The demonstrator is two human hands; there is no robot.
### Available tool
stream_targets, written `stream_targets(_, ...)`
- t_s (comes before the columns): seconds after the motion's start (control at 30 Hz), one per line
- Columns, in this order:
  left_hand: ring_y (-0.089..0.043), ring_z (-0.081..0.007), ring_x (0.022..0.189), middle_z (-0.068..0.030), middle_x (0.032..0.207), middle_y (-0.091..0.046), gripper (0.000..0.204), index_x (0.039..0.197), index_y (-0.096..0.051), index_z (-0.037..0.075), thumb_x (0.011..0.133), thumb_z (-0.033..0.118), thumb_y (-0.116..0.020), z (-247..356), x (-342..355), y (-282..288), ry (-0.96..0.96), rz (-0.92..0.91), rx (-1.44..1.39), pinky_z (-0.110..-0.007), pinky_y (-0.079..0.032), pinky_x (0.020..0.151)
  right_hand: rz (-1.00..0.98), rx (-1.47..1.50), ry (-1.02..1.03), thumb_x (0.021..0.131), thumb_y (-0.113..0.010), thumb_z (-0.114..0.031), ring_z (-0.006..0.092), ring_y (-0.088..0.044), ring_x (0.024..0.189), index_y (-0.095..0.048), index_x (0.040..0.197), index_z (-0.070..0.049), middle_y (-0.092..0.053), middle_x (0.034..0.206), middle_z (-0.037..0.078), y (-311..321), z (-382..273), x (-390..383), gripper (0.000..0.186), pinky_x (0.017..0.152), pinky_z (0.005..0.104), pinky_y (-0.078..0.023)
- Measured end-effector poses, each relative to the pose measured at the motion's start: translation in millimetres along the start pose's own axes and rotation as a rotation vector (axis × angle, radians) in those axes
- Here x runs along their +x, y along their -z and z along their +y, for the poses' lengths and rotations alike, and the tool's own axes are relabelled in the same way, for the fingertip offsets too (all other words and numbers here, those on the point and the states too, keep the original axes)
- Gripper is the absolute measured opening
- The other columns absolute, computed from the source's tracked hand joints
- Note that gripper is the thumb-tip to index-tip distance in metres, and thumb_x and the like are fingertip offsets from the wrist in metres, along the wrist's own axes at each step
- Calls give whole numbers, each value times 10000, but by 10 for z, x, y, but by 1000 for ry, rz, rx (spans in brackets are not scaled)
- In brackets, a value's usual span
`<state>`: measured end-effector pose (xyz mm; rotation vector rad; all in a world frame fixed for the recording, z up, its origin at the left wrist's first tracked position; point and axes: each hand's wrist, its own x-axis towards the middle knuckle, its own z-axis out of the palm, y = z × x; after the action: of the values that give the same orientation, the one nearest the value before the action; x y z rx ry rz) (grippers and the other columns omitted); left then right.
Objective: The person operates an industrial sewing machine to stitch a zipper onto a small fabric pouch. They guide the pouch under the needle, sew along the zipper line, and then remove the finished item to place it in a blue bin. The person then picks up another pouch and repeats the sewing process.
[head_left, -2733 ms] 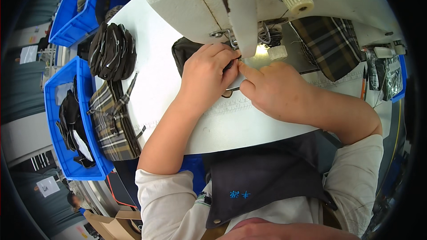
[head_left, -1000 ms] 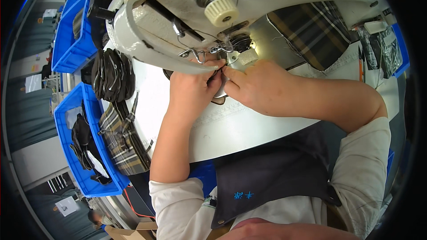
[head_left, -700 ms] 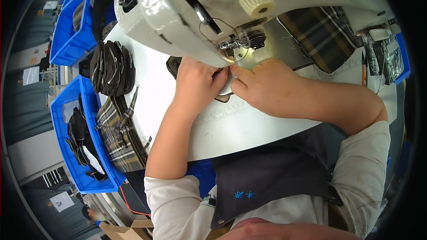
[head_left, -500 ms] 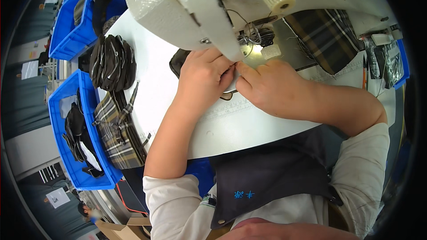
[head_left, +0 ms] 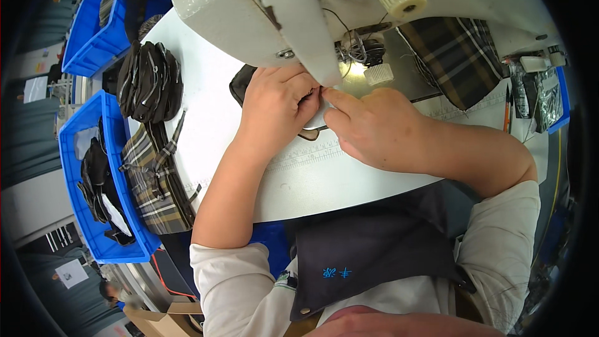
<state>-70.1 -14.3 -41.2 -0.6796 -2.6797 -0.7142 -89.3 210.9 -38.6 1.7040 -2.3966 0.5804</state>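
My left hand (head_left: 274, 109) is closed on a dark fabric piece (head_left: 240, 83) just in front of the white sewing machine head (head_left: 262, 19). A corner of the piece sticks out to the left of the hand; the rest is mostly covered. Below the fingers shows a small dark-edged loop with a beige inside (head_left: 309, 134). My right hand (head_left: 374, 130) has its fingers curled in, its index fingertip meeting the left thumb and fingertips near the machine's lower end. What the right fingers pinch is hidden. A lamp lights the needle area, which the machine head partly blocks.
On the white table (head_left: 299, 190), a stack of dark zippered pieces (head_left: 150, 84) and plaid fabric pieces (head_left: 156, 181) lie left. More plaid cloth (head_left: 455, 56) lies right of the machine. Blue bins (head_left: 72, 168) stand at far left; a blue tray (head_left: 561, 103) is far right.
The whole view has shifted slightly, so table and bins sit further left. Both hands keep nearly the same grip and place by the machine.
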Motion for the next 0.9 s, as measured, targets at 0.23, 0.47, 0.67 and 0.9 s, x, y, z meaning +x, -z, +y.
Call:
stream_targets(0.23,-709,-291,980,-53,1058,-749,252,1038,-791,34,787,7,-793,90,-11,24,-18,19,55,-406,-579,821,-9,-47,16,808,-706,-76,212,-694,622,-655,972,24,-679,963,154,-27,38,16,199,505,349,-547)
stream_targets(0.47,-711,-290,981,-58,1091,-740,259,1079,-786,45,820,56,-794,134,-30,16,30,-23,66,-388,-586,789,-18,-87,13,794,-720,-87,206,-696,651,-646,960,9,-685,1017,136,-26,55,7,206,518,347,-547)
stream_targets(0.67,-722,-296,940,-65,1090,-743,253,1095,-781,46,846,95,-793,204,-11,-22,104,3,97,-387,-588,773,-60,-151,-33,779,-744,-105,198,-694,677,-629,926,-21,-683,1051,107,-7,68,33,205,519,336,-546)
stream_targets(0.9,-740,-302,945,-75,1162,-767,255,1067,-786,44,821,106,-811,136,-2,29,178,-14,-22,-389,-595,783,21,-147,14,778,-713,-103,183,-677,598,-654,951,0,-655,892,92,-19,91,35,210,486,335,-524)
